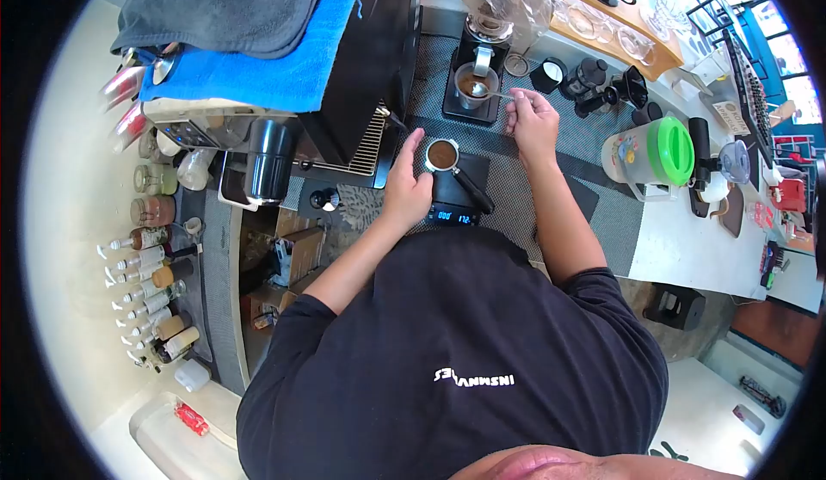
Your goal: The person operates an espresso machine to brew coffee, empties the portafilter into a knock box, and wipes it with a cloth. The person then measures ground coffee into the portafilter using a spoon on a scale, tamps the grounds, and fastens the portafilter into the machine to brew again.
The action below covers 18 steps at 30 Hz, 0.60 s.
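A portafilter point(471, 189) with brown ground coffee point(442, 155) in its basket rests on a black digital scale point(440, 215) with a lit blue display. Beside its left rim is my left hand point(407, 189), fingers stretched out and holding nothing; I cannot tell whether it touches the portafilter or scale. My right hand point(535, 129) pinches the handle of a metal spoon point(499, 95). The spoon's bowl is in a small cup point(465, 101) of ground coffee, which stands under the spout of the coffee grinder point(484, 37).
To the left stands an espresso machine point(344, 93) with a blue towel point(241, 80) and a grey cloth point(224, 7) on top. A pitcher with a green lid point(675, 151) stands at right. Several black coffee tools point(589, 76) line the back right. Pump bottles point(142, 265) stand far left.
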Motion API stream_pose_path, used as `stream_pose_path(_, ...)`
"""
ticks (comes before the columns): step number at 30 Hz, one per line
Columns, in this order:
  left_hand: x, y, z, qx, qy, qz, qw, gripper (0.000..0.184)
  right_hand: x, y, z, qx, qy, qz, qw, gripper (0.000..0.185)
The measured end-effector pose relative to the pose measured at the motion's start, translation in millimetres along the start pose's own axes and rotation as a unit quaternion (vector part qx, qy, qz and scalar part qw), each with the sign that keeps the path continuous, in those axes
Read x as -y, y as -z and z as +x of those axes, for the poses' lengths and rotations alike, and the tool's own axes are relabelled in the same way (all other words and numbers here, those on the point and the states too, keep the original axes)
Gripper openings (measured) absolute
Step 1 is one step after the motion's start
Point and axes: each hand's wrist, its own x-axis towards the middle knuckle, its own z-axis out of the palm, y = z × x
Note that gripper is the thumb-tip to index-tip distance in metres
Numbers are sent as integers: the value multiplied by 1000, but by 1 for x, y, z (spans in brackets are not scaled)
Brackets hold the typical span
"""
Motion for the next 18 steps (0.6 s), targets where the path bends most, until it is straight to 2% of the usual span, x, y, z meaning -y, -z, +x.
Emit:
stream_pose_path(6, 6, 4, -4, -13, -5, -9, 1000, 77, -15, 5, -45, 58, -9, 5, 998, 21)
stream_pose_path(13, 9, 5, -8, -14, -7, -6, 1000, 77, -47, 3, -83, 85, -3, -70, 994, 21)
stream_pose_path(14, 9, 6, -9, -13, -5, -7, 1000, 77, -44, 5, -87, 78, -13, -121, 990, 20)
stream_pose_path(18, 11, 7, -10, -14, -10, -4, 1000, 78, -61, 11, -85, 101, 79, -229, 965, 19)
